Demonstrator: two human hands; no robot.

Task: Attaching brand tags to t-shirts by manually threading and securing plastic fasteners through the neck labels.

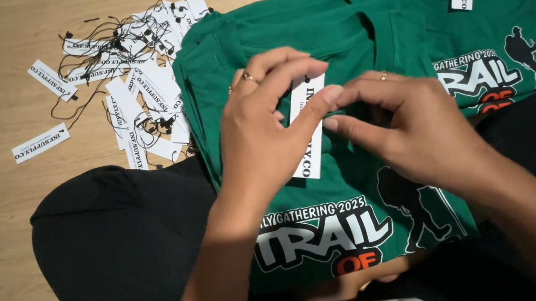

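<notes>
Wooden floor, pale boards, person seated cross-legged in black trousers. Head view only.

Green shirt [330, 184], folded, lies across the lap; white paper tag [309, 130] sits on its upper chest. Left hand [265, 130] arches over the tag, fingers [291, 69] curled, thumb tip meeting the right hand [413, 129] at the tag's upper edge. Right fingers [350, 130] pressed together in a pinch, probably on the tag's string or the fabric beside it; the contact spot is too small to tell.

Second green shirt [489, 18], tagged, lies on the floor to the right. Heap of loose tags [136, 71] with black strings to the left.

Risks, as I judge them: a hard pull could tear the paper tag or snag the knit; strings in the heap look tangle-prone.
</notes>
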